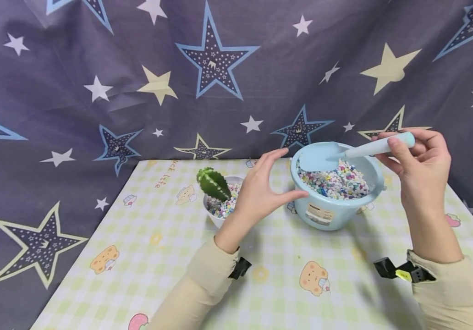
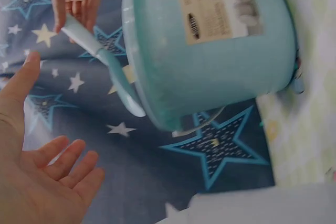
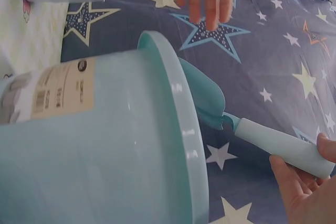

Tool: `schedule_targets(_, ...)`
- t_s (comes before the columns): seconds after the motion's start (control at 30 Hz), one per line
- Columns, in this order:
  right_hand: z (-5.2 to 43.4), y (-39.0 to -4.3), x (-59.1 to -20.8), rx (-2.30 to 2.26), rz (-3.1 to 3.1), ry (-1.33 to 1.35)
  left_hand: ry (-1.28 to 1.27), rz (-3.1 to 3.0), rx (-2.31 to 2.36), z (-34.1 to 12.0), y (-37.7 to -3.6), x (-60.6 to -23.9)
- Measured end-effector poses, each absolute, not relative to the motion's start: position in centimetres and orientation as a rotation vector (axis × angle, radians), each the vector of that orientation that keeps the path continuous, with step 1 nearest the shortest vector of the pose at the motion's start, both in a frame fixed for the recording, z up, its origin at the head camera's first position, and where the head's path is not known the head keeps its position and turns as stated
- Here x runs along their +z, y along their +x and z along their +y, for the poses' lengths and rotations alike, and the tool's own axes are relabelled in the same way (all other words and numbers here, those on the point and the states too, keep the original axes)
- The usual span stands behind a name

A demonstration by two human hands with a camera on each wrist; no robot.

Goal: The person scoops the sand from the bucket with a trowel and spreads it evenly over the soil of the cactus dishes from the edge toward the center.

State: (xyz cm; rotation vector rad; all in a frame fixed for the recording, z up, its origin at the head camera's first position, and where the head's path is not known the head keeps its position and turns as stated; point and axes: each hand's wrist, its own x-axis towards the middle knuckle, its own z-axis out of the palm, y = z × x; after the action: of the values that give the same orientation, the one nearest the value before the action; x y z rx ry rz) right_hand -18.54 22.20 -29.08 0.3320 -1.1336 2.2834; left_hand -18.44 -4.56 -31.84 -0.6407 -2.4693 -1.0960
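Right hand [image 1: 420,169] pinches scoop [image 1: 343,153] over pebble tub [image 1: 335,192] — left hand [image 1: 261,192] fingers spread, seemingly touching it.

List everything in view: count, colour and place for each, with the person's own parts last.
Round plastic tub: one, light blue, paper label on its side, on the table right of centre.
Small gravel pebbles: many, mixed white, pink, blue and green, filling the tub.
Plastic scoop: one, light blue, blade over the pebbles.
Small round pot: one, white, left of the tub, holding pebbles.
Ribbed cactus: one, green, leaning in the pot.
Checked tablecloth: one, yellow-green with cartoon prints.
Star-printed backdrop: one, dark purple.
Left hand: open, beside the tub.
Right hand: grips the scoop's handle.
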Motion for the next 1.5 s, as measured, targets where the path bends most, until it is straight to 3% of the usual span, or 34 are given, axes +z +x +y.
schedule_targets(0.87, 25.5, -18.6, -28.8, 2.151, -1.321, 0.251, -0.467, -2.670, -1.255, -0.4, -22.0, -37.3)
schedule_targets(1.3, 27.0, -18.4, -28.3, 1.944, -1.606, 0.214, -0.484, -2.753, -1.159, -0.4, -22.3, -37.5)
schedule_targets(1.5, 28.1, -17.8, -28.5, 1.990, -1.576, 0.378, -0.470, -2.768, -1.124, -0.3, -22.1, -37.3)
